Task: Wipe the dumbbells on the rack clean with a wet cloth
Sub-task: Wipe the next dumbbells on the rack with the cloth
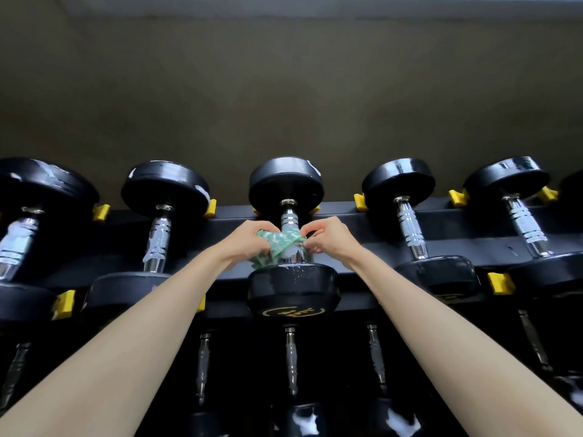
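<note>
Green cloth [278,245] wrapped round the middle dumbbell [291,288] handle, my left grip [249,241] clutching the cloth, my right grip [328,239] pinching its other end

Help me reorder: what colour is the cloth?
Crumpled fabric cloth: green with white pattern; head view.

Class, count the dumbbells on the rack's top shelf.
5 dumbbells: far left, left, centre (cloth on handle), right, far right; possibly a sixth cut off at right edge.
</note>
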